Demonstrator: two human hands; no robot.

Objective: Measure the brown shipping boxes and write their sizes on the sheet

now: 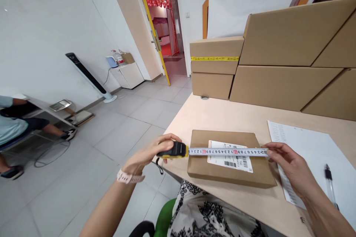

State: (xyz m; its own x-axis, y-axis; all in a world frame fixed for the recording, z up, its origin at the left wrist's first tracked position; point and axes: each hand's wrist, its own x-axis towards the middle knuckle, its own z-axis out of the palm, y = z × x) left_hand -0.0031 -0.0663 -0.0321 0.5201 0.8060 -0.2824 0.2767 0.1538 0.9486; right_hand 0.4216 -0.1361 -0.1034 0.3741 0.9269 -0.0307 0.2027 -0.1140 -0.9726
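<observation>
A black and yellow tape measure (174, 150) is gripped in my left hand (155, 150), just past the left end of a small brown cardboard box (222, 137). Its white blade (228, 152) runs out across the top of the box. At the box's right end, my right hand (289, 163) pinches the blade's tip between thumb and fingers. Partly under the blade, a white shipping label (217, 158) with barcodes is stuck on the box. The box lies flat on the light wooden table (222, 113) near its front edge.
Right of the box lie printed paper sheets (308, 148) and a black-capped pen (329, 183). Large cardboard boxes (283, 40) are stacked along the table's back, one with yellow tape (214, 59). On the left, a person (13, 126) sits near a floor scale (82, 116) and tower fan (89, 76).
</observation>
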